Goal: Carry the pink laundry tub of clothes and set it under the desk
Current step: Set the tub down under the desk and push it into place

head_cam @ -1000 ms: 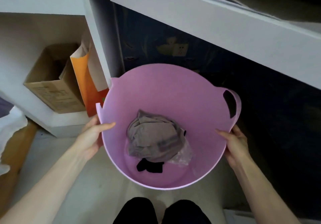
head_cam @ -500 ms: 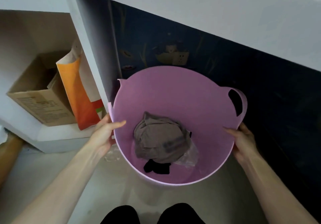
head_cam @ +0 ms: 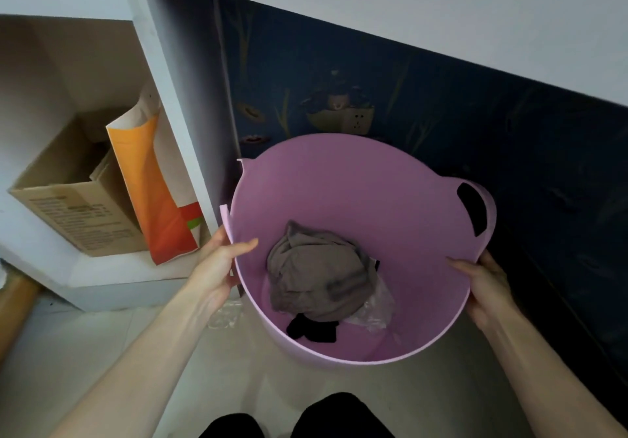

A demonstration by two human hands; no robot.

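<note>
Head view, looking steeply down: both hands clamp the rim of the pink tub (head_cam: 356, 199), which fills the centre and right of the frame. The left hand (head_cam: 217, 267) pinches the rim at centre left, thumb hooked inside and fingers wrapped outside; the right hand (head_cam: 486, 288) grips the opposite rim at lower right in the same way. Holding opposite edges likely keeps the soft tub level and lets it slide forward into the dark opening below the white desk edge (head_cam: 441, 29) across the top. Its wall looks flexible, with a cut-out handle at the right rim. At the bottom lie a bunched grey garment (head_cam: 319, 274), a black piece (head_cam: 312, 330) and some clear plastic (head_cam: 373, 312).
</note>
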